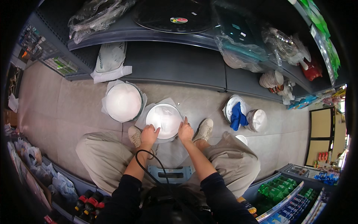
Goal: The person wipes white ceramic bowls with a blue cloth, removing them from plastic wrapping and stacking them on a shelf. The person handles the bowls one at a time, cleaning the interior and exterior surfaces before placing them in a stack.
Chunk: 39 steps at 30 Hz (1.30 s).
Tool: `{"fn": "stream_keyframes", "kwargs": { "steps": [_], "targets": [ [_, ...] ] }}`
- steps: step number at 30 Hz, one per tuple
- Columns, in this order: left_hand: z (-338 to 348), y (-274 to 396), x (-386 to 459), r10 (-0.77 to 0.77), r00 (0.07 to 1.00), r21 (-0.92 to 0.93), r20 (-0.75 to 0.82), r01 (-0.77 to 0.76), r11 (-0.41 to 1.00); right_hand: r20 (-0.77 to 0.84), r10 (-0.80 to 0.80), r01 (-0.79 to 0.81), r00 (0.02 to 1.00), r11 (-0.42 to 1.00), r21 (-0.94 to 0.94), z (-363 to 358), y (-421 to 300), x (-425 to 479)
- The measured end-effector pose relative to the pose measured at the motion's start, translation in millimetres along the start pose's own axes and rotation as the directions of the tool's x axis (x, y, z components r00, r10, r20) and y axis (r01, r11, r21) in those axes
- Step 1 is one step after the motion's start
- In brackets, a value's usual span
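Between my shoes on the floor lies a round white plate [170, 113], with a translucent paper sheet over it and more thin paper sticking out around its rim. The fingers of my left hand [149, 135] are bent at its lower left rim, with the thumb over the white surface. My right hand [185, 131] is at the right rim, its index finger pointing forward; whether it grips the rim is hidden. A larger stack of white plates [123, 102] with paper between them sits to the left. To the right, a blue cloth [238, 116] drapes over patterned plates [232, 105].
A stack of white bowls [256, 120] stands beside the cloth. Ahead, a dark shelf unit [179, 64] carries wrapped dishes [112, 57] and plastic-wrapped trays. Beneath me is a blue-grey plastic stool [169, 174]. Shelves with green bottles [277, 187] and dark bottles [91, 203] flank me behind. A black cable loops near my left forearm.
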State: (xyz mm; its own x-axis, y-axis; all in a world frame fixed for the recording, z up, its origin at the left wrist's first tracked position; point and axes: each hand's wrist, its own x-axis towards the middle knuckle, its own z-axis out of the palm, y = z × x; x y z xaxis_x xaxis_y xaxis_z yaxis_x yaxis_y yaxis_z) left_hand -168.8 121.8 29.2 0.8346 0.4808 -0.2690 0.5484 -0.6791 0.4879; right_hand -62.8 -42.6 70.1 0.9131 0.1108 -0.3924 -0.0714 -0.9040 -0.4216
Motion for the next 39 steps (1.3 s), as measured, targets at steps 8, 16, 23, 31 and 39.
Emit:
{"fn": "stream_keyframes", "kwargs": {
  "steps": [8, 16, 23, 31, 39],
  "targets": [
    [20.0, 41.8, 18.0, -0.126, 0.991, -0.561, 0.046, 0.130, 0.818, -0.196, -0.025, 0.132, 0.980, 0.821, 0.556, -45.3, -2.4, 17.3],
    [-28.0, 121.9, 76.0, 0.299, 0.939, -0.593, 0.171, -0.144, 0.792, 0.129, -0.425, 0.340, 0.896, 0.844, 0.415, -155.7, 52.7, 50.4],
    [-63.7, 188.5, 104.1, 0.339, 0.938, -0.210, 0.067, -0.319, 0.924, -0.265, 0.016, -0.025, 0.964, 0.999, -0.032, -175.0, 273.8, 154.2],
    [-78.7, 188.2, 103.7, 0.062, 0.940, -0.736, 0.334, 0.219, 0.640, -0.368, 0.335, -0.396, 0.867, 0.913, -0.102, -129.2, 316.3, 160.8],
    [-153.6, 233.5, 71.9, 0.317, 0.745, -0.810, 0.586, 0.533, 0.244, -0.050, 0.107, 0.054, 0.993, -0.030, 0.998, -316.0, 212.8, 129.5]
  ]
}}
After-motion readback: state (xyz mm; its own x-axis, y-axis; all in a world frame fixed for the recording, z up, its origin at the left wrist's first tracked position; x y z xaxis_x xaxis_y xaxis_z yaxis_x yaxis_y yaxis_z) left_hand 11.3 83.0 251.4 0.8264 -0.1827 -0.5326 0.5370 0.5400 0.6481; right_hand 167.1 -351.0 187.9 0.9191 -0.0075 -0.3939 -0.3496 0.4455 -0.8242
